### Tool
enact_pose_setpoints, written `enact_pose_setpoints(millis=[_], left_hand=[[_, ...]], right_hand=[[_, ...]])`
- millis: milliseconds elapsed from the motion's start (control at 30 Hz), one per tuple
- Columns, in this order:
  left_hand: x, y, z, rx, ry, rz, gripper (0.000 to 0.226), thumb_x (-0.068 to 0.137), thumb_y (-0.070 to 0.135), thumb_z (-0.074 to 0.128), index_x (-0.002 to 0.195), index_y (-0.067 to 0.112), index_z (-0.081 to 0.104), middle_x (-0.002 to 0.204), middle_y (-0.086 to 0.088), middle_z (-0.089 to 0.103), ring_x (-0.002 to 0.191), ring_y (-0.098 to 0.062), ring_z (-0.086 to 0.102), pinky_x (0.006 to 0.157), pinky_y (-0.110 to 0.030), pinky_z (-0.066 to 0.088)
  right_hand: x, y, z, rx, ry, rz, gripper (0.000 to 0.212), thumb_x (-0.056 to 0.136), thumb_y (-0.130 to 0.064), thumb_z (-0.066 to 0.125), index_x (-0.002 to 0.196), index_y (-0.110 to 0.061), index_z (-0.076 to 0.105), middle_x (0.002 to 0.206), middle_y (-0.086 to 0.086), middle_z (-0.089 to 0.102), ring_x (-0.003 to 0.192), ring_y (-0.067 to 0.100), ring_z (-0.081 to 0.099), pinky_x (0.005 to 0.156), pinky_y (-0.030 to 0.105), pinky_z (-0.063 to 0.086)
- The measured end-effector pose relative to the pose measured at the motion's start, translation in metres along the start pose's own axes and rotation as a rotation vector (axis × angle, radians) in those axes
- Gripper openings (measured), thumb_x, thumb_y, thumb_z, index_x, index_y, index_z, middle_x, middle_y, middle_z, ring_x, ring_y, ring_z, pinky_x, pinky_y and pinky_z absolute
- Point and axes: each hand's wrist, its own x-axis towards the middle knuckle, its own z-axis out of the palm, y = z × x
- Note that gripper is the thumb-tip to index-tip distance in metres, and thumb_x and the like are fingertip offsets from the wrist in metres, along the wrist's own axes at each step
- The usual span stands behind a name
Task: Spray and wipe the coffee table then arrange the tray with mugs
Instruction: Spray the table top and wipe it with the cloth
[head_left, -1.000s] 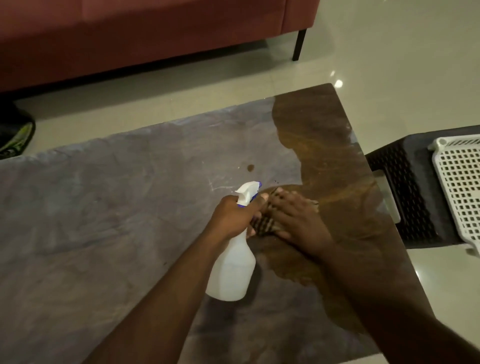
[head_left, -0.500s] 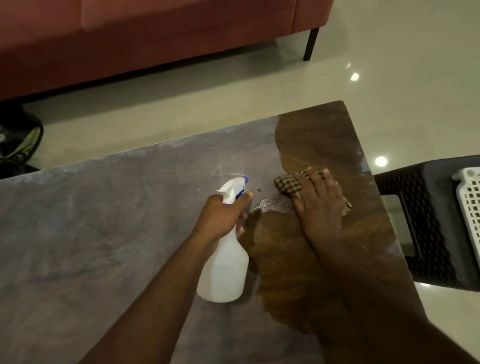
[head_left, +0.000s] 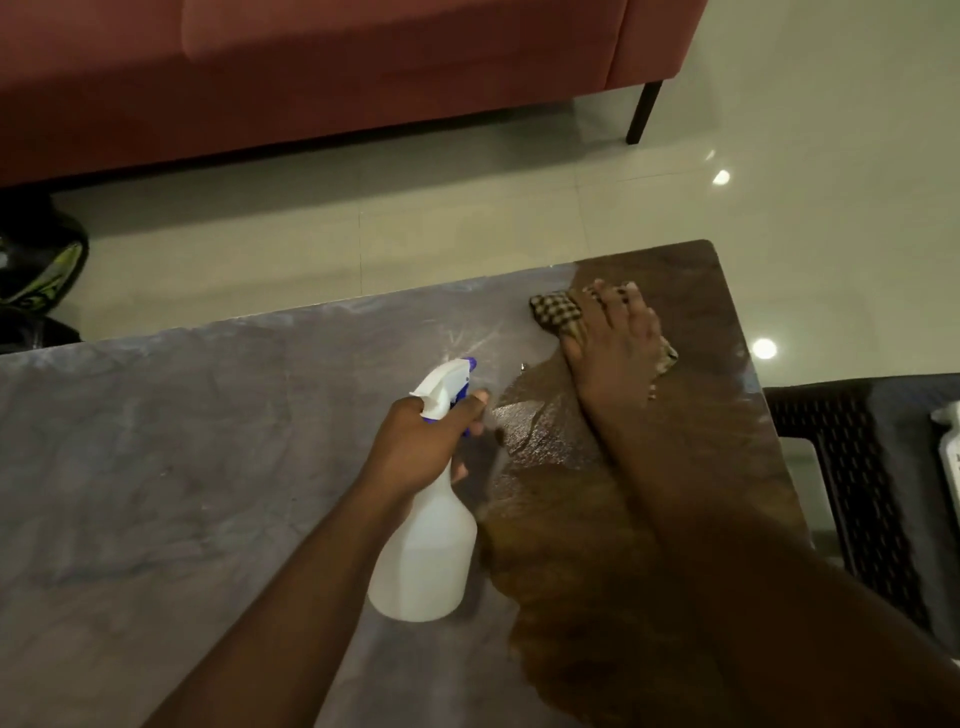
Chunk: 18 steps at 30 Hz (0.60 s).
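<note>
Gripping the neck of a white spray bottle, the left hand is curling its fingers round the trigger under the white and blue nozzle, which is pointing toward the far right of the coffee table. The bottle is hanging tilted just above the dull grey part of the tabletop, near the edge of a wet, shiny brown patch. Farther out, the right hand is pressing flat, fingers straight and spread, on a checked cloth that is lying on the wet patch near the table's far right corner. Beside the table on the right a dark woven stool is standing. Beyond the table a red sofa is sitting on the pale tiled floor.
</note>
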Motion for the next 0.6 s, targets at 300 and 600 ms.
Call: enact_pose_setpoints(millis=[300, 600], left_hand=[[0.014, 0.012, -0.008, -0.058, -0.002, -0.103, 0.029, 0.09, 0.038, 0.064, 0.09, 0.01, 0.071, 0.087, -0.011, 0.074, 0.043, -0.017, 0.054, 0.049, -0.027, 0.048], [0.016, 0.025, -0.016, -0.069, 0.014, -0.075, 0.019, 0.088, 0.032, 0.067, 0.096, 0.015, 0.071, 0.087, -0.009, 0.075, 0.043, -0.016, 0.053, 0.046, -0.025, 0.046]], right_hand=[[-0.011, 0.019, -0.015, -0.004, -0.253, -0.663, 0.056, 0.088, -0.051, 0.035, 0.139, -0.027, 0.043, 0.148, 0.002, 0.041, 0.14, 0.027, 0.029, 0.113, 0.05, 0.02], [0.027, -0.076, 0.023, 0.013, -0.087, -0.204, 0.046, 0.087, -0.037, 0.058, 0.129, -0.02, 0.054, 0.141, 0.009, 0.049, 0.136, 0.035, 0.034, 0.111, 0.051, 0.022]])
